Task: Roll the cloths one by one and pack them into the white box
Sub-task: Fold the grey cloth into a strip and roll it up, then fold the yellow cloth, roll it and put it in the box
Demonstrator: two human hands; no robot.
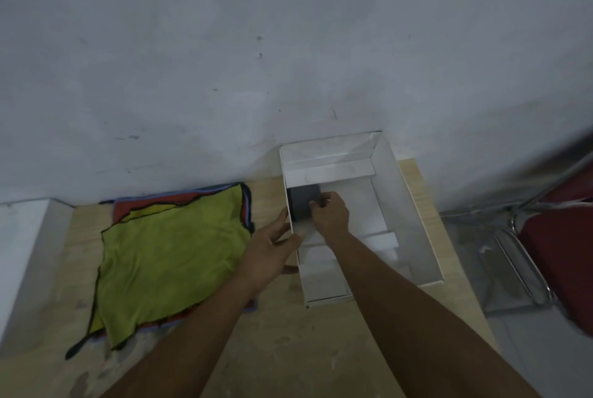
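The right hand [330, 211] grips a rolled grey cloth [303, 203] inside the white box [414, 205], against its left wall. The left hand [272, 246], fingers spread, steadies that wall; a yellow-green cloth [167, 256] lies left of it.

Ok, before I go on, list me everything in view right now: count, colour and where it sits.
rolled grey cloth: one, dark grey, inside the box against its left wall
white cardboard box: one, open, right part of the table, against the wall
yellow-green cloth: one, flat on top of the pile, left of the box
cloths under it: several, red and blue edges showing, number unclear
light wooden table: one, under everything
red chair with metal frame: one, far right
left hand: on the box's left wall
right hand: holding the grey roll in the box
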